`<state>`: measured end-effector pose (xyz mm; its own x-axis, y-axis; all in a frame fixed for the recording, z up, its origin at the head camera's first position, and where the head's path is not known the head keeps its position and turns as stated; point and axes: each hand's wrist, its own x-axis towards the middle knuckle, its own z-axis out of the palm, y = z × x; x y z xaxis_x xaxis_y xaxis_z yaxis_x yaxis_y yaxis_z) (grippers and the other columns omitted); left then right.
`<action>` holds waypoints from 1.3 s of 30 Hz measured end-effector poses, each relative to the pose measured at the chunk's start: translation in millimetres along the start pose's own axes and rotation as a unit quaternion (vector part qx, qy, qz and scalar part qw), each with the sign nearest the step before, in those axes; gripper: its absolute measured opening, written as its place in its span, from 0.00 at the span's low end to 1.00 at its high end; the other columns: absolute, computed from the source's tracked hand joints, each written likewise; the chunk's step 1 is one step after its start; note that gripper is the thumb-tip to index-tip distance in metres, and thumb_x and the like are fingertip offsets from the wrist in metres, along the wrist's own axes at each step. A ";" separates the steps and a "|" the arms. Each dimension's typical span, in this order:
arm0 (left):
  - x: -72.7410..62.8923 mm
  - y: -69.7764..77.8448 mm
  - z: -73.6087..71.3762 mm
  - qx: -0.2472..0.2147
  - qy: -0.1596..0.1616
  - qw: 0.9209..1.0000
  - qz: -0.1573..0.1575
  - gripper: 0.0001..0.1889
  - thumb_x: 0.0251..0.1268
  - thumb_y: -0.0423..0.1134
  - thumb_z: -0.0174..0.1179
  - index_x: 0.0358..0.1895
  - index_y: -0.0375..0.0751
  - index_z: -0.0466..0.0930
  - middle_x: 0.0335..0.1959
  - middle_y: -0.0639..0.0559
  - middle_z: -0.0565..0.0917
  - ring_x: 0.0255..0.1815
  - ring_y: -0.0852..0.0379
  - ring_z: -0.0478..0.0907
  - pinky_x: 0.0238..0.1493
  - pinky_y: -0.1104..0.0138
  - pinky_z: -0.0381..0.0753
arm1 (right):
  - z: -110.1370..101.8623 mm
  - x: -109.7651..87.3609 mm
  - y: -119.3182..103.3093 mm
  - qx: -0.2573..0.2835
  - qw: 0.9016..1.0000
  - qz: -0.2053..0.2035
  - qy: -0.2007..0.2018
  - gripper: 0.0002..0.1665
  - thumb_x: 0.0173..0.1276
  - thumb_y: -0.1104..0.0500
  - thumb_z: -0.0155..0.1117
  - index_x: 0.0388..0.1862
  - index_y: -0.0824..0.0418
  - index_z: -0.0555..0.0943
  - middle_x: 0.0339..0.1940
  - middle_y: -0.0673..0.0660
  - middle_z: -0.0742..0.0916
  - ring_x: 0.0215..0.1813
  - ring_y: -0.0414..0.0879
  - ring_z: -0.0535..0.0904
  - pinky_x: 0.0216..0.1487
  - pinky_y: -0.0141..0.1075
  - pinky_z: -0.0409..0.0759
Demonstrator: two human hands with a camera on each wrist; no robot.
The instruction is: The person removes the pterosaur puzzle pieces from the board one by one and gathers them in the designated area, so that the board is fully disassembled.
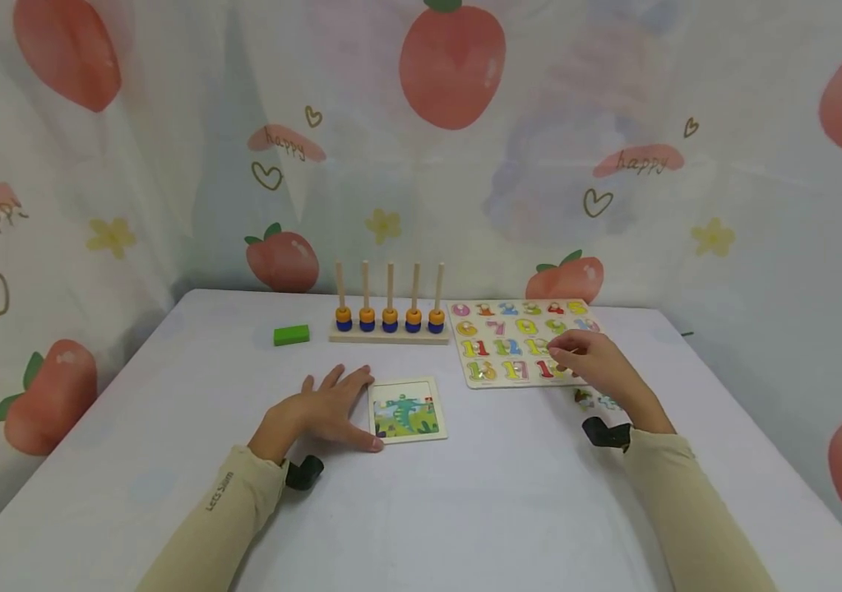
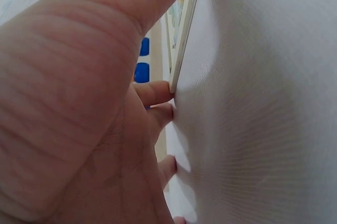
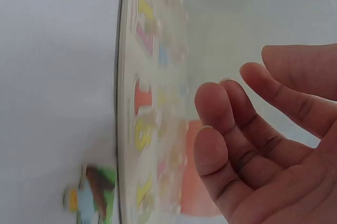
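Note:
A square framed jigsaw puzzle (image 1: 406, 413) with a green dinosaur picture lies flat on the table. My left hand (image 1: 321, 413) is spread along its left side, thumb at the near corner and index finger at the far corner. In the left wrist view the puzzle's edge (image 2: 181, 45) meets a fingertip, and the other fingertips touch the tabletop. Above the right part of a number puzzle board (image 1: 517, 329), my right hand (image 1: 599, 364) hovers with loosely bent fingers (image 3: 213, 153) and nothing in them. Small jigsaw pieces (image 3: 97, 195) lie beside the board's near edge, partly under that hand.
Behind the framed puzzle stands a wooden peg stand (image 1: 389, 337) with upright rods carrying orange and blue beads. A green block (image 1: 291, 335) lies left of it. The white table (image 1: 465, 510) ends at a printed curtain (image 1: 362, 123) behind.

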<state>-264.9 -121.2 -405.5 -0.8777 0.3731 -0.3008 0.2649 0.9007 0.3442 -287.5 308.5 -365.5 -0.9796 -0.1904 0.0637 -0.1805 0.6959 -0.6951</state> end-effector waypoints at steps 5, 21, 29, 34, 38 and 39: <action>-0.8 0.2 -1.2 -0.004 0.000 1.000 0.003 0.61 0.55 0.69 0.75 0.87 0.47 0.55 0.89 0.46 0.50 0.88 0.36 0.39 0.78 0.27 0.36 | 16.4 6.9 -18.0 0.001 0.999 -0.030 -0.016 0.19 0.82 0.58 0.63 0.60 0.72 0.82 0.50 0.67 0.88 0.49 0.60 0.82 0.48 0.48 0.83; 2.3 -1.1 -1.9 -0.003 -0.008 1.000 0.001 0.61 0.56 0.69 0.75 0.87 0.47 0.55 0.89 0.47 0.49 0.88 0.37 0.38 0.79 0.29 0.34 | 88.7 32.0 -89.5 -0.011 0.988 -0.110 -0.111 0.14 0.79 0.61 0.66 0.57 0.68 0.85 0.41 0.54 0.87 0.42 0.50 0.79 0.43 0.40 0.81; 4.0 0.3 -4.7 -0.010 -0.011 1.000 -0.004 0.64 0.50 0.73 0.76 0.86 0.47 0.56 0.89 0.45 0.51 0.88 0.36 0.38 0.77 0.27 0.33 | 117.4 35.5 -115.1 -0.013 0.975 -0.148 -0.163 0.15 0.77 0.62 0.69 0.57 0.67 0.85 0.38 0.51 0.86 0.41 0.46 0.79 0.44 0.38 0.81; 10.3 -3.4 -2.6 -0.007 -0.015 1.000 -0.007 0.65 0.49 0.74 0.76 0.87 0.48 0.56 0.89 0.47 0.49 0.88 0.36 0.37 0.77 0.26 0.31 | 131.7 37.7 -124.7 -0.023 0.968 -0.157 -0.196 0.16 0.76 0.62 0.71 0.59 0.66 0.85 0.36 0.50 0.86 0.39 0.43 0.79 0.43 0.35 0.80; 11.6 -3.9 -1.5 -0.004 -0.012 1.000 -0.007 0.64 0.49 0.75 0.76 0.86 0.49 0.56 0.89 0.46 0.50 0.88 0.35 0.37 0.76 0.25 0.32 | 140.9 39.7 -129.1 -0.032 0.963 -0.158 -0.215 0.16 0.74 0.64 0.72 0.58 0.66 0.85 0.36 0.50 0.86 0.38 0.43 0.79 0.43 0.33 0.80; 11.5 -3.7 -1.4 -0.005 -0.013 1.000 -0.007 0.64 0.50 0.74 0.76 0.87 0.49 0.56 0.89 0.46 0.49 0.88 0.36 0.37 0.76 0.26 0.31 | 142.5 39.6 -130.0 -0.035 0.962 -0.156 -0.220 0.16 0.74 0.65 0.72 0.58 0.66 0.85 0.35 0.50 0.86 0.38 0.42 0.79 0.43 0.33 0.80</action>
<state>-276.5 -120.5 -409.0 -0.8708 0.3662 -0.3281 0.2490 0.9039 0.3478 -290.3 111.8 -374.6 -0.7476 -0.6616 -0.0584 -0.4806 0.5996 -0.6400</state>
